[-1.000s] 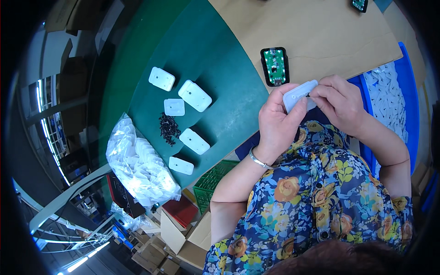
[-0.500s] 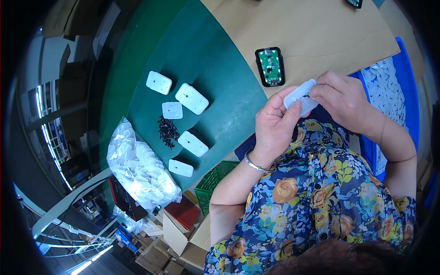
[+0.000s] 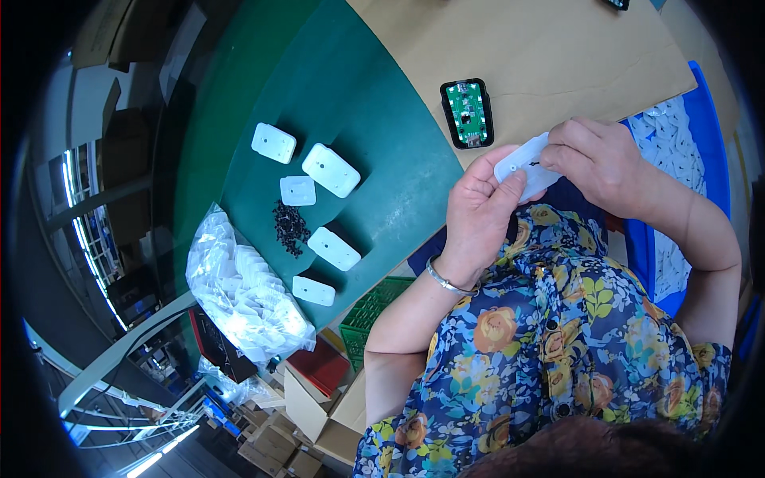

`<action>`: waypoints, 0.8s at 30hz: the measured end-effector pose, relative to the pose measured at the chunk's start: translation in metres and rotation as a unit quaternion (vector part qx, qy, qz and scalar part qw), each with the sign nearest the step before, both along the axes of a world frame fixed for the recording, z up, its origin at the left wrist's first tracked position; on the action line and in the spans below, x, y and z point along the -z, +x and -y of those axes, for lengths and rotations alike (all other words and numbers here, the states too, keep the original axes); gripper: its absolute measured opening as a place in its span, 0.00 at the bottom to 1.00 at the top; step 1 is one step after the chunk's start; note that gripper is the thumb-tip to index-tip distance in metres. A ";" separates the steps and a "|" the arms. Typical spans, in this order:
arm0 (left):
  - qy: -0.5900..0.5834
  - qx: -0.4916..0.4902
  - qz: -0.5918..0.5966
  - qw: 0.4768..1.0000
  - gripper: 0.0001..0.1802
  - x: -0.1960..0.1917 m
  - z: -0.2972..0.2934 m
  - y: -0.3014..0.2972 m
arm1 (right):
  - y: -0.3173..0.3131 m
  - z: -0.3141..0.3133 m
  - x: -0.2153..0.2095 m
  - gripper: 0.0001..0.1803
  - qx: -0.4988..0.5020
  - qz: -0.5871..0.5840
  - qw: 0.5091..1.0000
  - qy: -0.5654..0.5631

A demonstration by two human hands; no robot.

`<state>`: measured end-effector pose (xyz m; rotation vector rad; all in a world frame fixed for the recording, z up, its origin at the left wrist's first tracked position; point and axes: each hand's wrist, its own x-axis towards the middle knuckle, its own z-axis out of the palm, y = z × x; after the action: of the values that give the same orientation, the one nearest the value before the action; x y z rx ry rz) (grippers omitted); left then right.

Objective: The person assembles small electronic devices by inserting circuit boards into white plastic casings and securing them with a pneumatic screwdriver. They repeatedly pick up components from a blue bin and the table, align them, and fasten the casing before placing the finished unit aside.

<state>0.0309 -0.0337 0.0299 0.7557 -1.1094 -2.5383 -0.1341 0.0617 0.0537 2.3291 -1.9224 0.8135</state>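
White plastic cover [image 3: 527,166], small and rounded, sits pinched between both hands above the lap, just near of the tabletop [image 3: 374,103] edge. Left hand [image 3: 478,215] cradles it from below with curled fingers; right hand [image 3: 602,163] grips its right end. A slip here could likely drop the cover into the lap, since it hangs off the tabletop. Just beyond lies a black case with a green circuit board [image 3: 467,113]. Farther left rest five white covers [image 3: 331,170], a pile of black screws [image 3: 289,225] and a bag of parts [image 3: 243,299]; open green surface between them leaves room.
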 end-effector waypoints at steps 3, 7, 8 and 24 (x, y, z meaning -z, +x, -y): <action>-0.014 -0.004 -0.004 1.000 0.14 0.003 -0.001 -0.001 | 0.000 0.001 -0.006 0.10 -0.004 -0.025 0.999 0.026; -0.057 -0.013 0.007 0.998 0.13 0.004 -0.001 -0.002 | 0.003 0.003 -0.010 0.10 0.002 -0.041 0.999 0.026; -0.063 -0.018 0.009 0.998 0.13 0.005 -0.002 -0.002 | 0.004 0.002 -0.010 0.10 0.004 -0.043 0.999 0.025; -0.098 -0.052 0.029 0.993 0.12 -0.005 -0.003 0.000 | 0.045 -0.015 0.030 0.16 0.111 0.682 0.719 0.074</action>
<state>0.0308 -0.0307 0.0345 0.8157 -1.2794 -2.2952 -0.0893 0.0763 0.0232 1.3102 -2.4770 2.9289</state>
